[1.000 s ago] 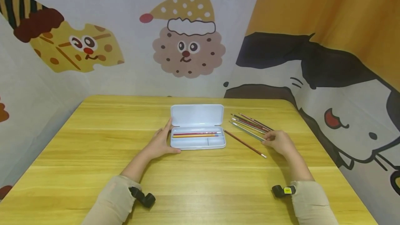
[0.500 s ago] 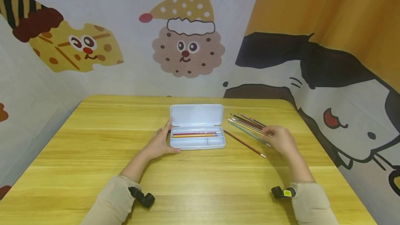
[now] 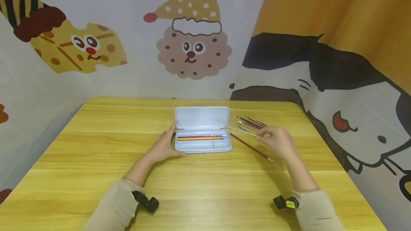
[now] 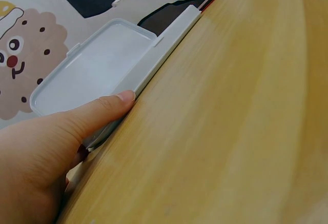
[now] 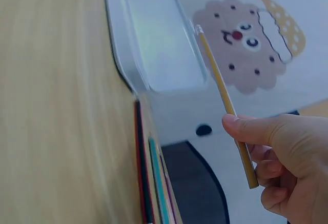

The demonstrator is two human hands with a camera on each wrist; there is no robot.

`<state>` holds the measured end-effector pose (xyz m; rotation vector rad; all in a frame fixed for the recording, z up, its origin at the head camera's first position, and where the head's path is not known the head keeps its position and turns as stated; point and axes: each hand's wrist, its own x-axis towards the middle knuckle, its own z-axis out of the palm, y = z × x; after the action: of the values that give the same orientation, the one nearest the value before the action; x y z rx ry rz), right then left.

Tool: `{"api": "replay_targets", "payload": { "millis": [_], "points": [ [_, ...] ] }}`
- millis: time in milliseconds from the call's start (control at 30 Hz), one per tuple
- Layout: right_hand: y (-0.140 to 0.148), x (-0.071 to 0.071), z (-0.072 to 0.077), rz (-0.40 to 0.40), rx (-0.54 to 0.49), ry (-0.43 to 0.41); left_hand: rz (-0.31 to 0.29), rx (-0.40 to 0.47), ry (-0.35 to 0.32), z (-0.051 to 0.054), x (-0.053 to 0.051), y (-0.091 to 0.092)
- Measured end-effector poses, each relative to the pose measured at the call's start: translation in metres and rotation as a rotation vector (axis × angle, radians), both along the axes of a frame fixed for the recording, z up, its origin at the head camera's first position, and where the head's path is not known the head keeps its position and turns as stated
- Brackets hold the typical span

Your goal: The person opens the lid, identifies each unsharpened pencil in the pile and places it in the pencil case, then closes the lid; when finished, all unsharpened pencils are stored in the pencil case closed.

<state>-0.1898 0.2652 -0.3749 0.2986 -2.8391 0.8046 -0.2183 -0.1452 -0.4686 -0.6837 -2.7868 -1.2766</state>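
Observation:
A white pencil case [image 3: 194,150] lies with its lid [image 3: 202,117] raised. Inside, a yellow pencil [image 3: 197,139] and a red pencil [image 3: 192,137] lie in the rear compartment. My left hand [image 3: 163,148] holds the case's left end, thumb [image 4: 110,107] along the front wall and fingers toward the back. Above the table, my right hand [image 3: 279,142] pinches a yellow pencil [image 5: 218,75] between thumb and fingers. Its white-tipped end points left, toward the case. Several pencils [image 3: 247,123] lie in a loose pile behind the right hand, which partly hides them.
A lone reddish-brown pencil [image 3: 252,148] lies slanted on the wooden table [image 3: 205,191], right of the case. Behind the table hangs a cloth [image 3: 138,81] printed with cartoon figures.
My right hand has lifted the yellow pencil off the pile and moved left with it. The pencils in the pile have shifted a little. My left hand stays on the case.

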Motion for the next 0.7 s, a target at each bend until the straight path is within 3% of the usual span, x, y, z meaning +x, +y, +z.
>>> {"api": "replay_targets", "payload": {
  "millis": [267, 400, 700],
  "points": [
    [-0.031, -0.004, -0.012, 0.111, 0.004, 0.084, -0.007, 0.001, 0.016, 0.0, 0.0, 0.0],
    [-0.046, -0.007, -0.018, 0.138, -0.005, 0.07, -0.004, 0.002, 0.021, 0.0, 0.001, 0.0],
    [-0.078, -0.021, -0.029, 0.235, 0.019, 0.154, 0.006, -0.009, 0.013, 0.001, 0.001, 0.001]
  ]
}}
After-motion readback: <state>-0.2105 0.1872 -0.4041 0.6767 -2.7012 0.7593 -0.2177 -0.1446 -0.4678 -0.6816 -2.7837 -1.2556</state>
